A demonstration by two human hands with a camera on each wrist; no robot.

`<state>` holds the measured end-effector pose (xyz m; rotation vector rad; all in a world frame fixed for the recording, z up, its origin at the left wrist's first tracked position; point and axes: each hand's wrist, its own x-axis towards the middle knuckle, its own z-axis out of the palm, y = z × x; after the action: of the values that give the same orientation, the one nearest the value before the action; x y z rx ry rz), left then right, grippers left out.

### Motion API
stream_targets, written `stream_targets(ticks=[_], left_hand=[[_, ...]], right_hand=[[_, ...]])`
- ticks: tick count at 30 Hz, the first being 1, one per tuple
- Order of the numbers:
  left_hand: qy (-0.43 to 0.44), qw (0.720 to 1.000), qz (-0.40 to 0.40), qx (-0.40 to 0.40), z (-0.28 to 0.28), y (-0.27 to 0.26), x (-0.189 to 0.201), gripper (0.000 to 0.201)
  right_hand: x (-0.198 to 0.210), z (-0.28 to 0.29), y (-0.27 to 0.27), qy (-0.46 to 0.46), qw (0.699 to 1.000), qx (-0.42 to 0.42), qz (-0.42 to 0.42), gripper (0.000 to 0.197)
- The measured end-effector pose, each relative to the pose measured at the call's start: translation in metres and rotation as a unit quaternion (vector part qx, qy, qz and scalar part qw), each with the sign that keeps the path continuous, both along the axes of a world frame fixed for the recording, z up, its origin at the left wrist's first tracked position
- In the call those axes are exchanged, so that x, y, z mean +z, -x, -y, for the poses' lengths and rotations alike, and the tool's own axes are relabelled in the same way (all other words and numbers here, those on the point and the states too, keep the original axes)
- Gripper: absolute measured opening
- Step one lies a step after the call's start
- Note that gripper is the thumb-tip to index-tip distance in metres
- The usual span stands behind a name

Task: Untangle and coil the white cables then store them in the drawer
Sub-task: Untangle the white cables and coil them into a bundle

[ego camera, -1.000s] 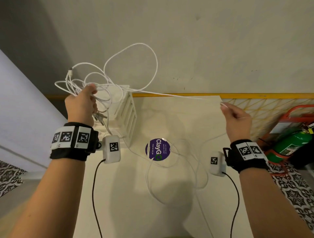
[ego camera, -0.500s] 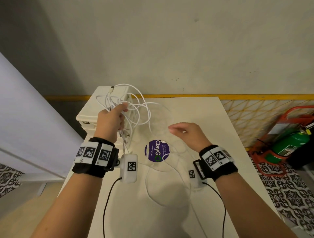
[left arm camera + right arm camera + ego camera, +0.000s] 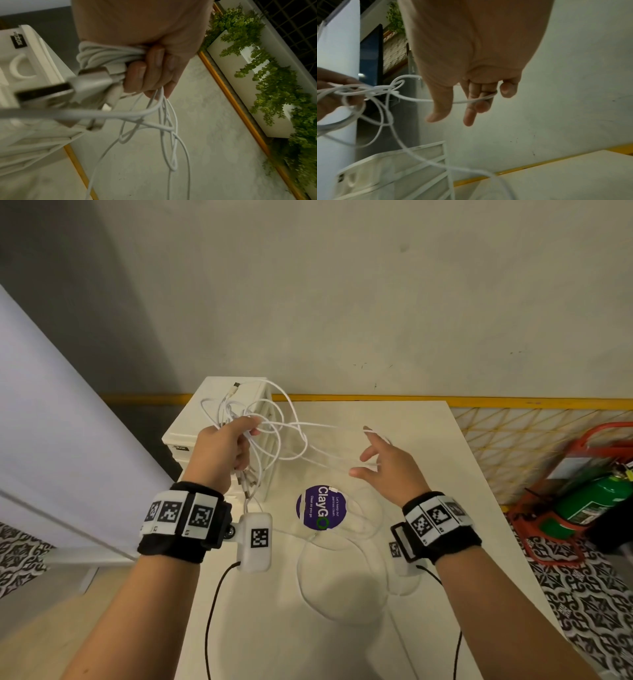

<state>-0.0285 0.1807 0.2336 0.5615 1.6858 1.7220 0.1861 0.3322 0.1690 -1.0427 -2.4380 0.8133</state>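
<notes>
White thin rubbery cables are bunched, plugs dangling, in the clenched left hand, above the white plastic drawer unit just beyond it. One strand is hooked over the loosely spread fingers of the right hand, which is not closed on it. Untangling appears under way; a firmer pinch and an outward draw are probably needed next. Below both hands a cream tabletop with a purple round sticker is seen, against a grey wall.

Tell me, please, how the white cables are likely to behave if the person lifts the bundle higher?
The white cables will probably sag, since their loops droop from the left hand. They seem light. The strand across the right hand fingers may slip off.
</notes>
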Motion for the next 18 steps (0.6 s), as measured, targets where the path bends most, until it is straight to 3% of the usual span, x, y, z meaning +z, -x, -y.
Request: stream_targets(ticks=[1,3,6,8,9,10,12,13,15,18], left_hand=[[0.000,1.000,0.003,-0.010,0.001,0.001,-0.001,0.022],[-0.011,0.999,0.020,-0.040,0.002,0.000,-0.003,0.025],[-0.039,0.995,0.038,-0.088,-0.002,-0.004,-0.003,0.032],[-0.051,0.992,0.047,-0.103,-0.004,-0.007,-0.002,0.036],[-0.055,0.991,0.053,-0.109,-0.006,-0.007,-0.001,0.038],[-0.058,0.990,0.057,-0.117,-0.007,-0.008,0.000,0.038],[-0.061,0.986,0.063,-0.140,-0.009,-0.012,0.001,0.034],[-0.062,0.984,0.065,-0.155,-0.010,-0.014,0.001,0.031],[-0.064,0.978,0.065,-0.187,-0.011,-0.019,0.000,0.029],[-0.062,0.971,0.059,-0.225,-0.010,-0.023,-0.004,0.027]], right_hand=[[0.001,0.000,-0.005,0.020,0.998,0.003,-0.056,0.063],[0.006,0.005,-0.013,0.072,0.975,-0.016,-0.210,0.018],[0.005,0.008,-0.018,0.100,0.893,-0.133,-0.418,0.038],[-0.002,0.008,-0.020,0.134,0.844,-0.218,-0.471,0.036],[-0.010,0.007,-0.018,0.136,0.850,-0.235,-0.452,0.033],[-0.020,0.005,-0.017,0.128,0.885,-0.225,-0.387,0.029],[-0.043,0.002,-0.012,0.088,0.975,-0.134,-0.152,0.020],[-0.053,0.003,-0.006,0.081,0.993,-0.059,-0.058,0.026],[-0.060,0.011,0.006,0.150,0.986,0.066,-0.021,0.046],[-0.052,0.026,0.023,0.261,0.942,0.142,-0.153,0.056]])
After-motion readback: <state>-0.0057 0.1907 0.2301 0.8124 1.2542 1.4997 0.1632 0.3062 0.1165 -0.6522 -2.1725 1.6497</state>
